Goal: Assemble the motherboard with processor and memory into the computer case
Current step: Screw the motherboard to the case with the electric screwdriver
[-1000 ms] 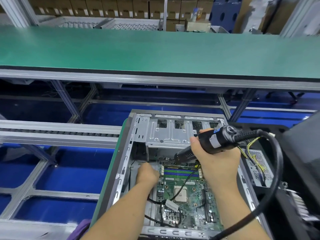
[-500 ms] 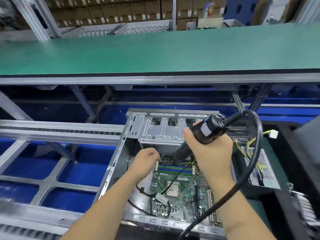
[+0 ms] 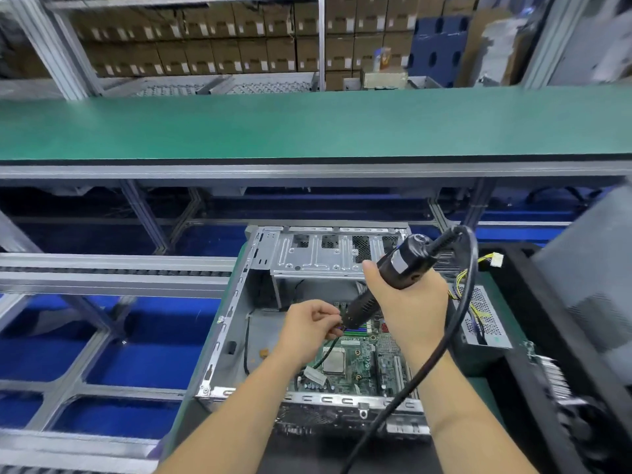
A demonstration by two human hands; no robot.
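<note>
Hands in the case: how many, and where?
2. The left hand pinches something small at the tip of the screwdriver over the motherboard; the right hand grips the screwdriver's body.

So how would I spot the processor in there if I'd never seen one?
Start at the open metal computer case lying on its side, then look at the green motherboard on its floor. The processor is the flat silvery square near the board's middle, just below the left hand; nothing else there is plain bare metal.
</note>
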